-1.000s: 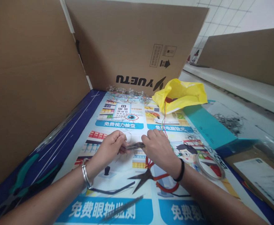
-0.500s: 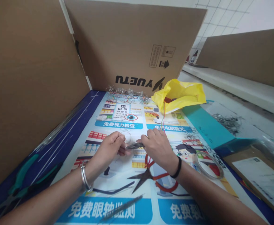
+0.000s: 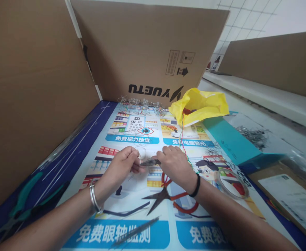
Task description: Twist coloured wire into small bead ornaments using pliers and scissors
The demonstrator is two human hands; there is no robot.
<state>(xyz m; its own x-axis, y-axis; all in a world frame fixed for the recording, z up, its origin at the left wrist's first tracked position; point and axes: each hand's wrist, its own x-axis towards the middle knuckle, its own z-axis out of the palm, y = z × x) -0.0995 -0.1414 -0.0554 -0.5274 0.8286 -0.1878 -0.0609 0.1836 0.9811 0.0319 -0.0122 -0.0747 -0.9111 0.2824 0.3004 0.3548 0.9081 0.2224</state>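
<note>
My left hand (image 3: 123,164) is closed in a pinch on a thin piece of wire that sticks up beside its fingertips. My right hand (image 3: 175,164) is closed round small dark pliers (image 3: 151,162), whose tips point left at the wire. Both hands hover just over a printed poster mat (image 3: 132,139). A thin red and green thread (image 3: 183,139) runs from the yellow bag (image 3: 198,104) down past my right hand. Red-handled scissors (image 3: 168,198) lie open on the mat under my right wrist.
Cardboard walls (image 3: 38,87) stand on the left and behind. A heap of wire bits (image 3: 142,103) lies at the back wall. Teal-handled pliers (image 3: 19,205) rest at the left, a tape roll (image 3: 232,183) at the right, tweezers (image 3: 136,232) near the front.
Both hands have stayed together over the mat. The left hand turned slightly, so the wire end now stands up beside the pliers' tips.
</note>
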